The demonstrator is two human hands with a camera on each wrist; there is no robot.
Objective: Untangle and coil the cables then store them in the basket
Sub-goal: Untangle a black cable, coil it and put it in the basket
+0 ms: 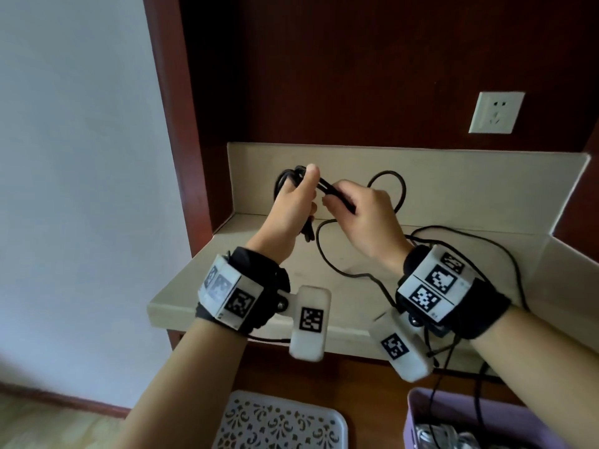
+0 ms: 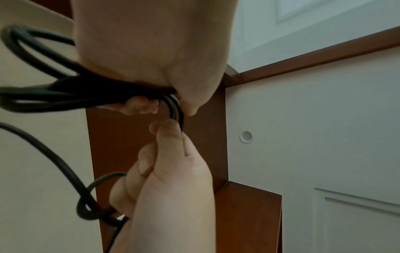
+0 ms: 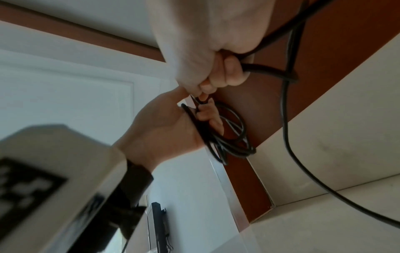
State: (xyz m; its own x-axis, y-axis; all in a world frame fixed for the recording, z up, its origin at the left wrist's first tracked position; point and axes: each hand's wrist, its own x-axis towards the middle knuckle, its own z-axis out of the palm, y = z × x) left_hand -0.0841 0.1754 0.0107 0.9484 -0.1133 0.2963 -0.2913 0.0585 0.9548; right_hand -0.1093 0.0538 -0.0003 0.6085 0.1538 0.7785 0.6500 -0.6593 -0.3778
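Beige stone forms the counter (image 1: 324,264), set in a dark wood alcove with a white wall socket (image 1: 496,112) up on the back panel. Much is hard to see: the purple basket (image 1: 453,413) is cut off at the bottom edge of the head view, its contents a pale blur, and beside it only part of a white patterned tray (image 1: 282,422) shows. Both wrist views are smeared, so the cable's plug ends cannot be made out.

A black cable (image 1: 402,189) is held up over the counter's back corner, between the two hands. One part is already gathered into several loops (image 2: 43,95) that hang from the left hand (image 1: 291,205); the rest arcs in a loose curl against the backsplash, drops to the counter and trails off to the right, past the wrist.

Left-hand fingers (image 2: 140,106) are curled round the bundle, with the thumb raised on top of it. The right hand (image 1: 366,218) is just beside it, nearly touching; its thumb and forefinger pinch the strand where it leaves the coil, while the other fingers (image 3: 233,75) are folded round a further stretch of the same cable.

Marker-covered white boxes are strapped to both wrists on black bands.
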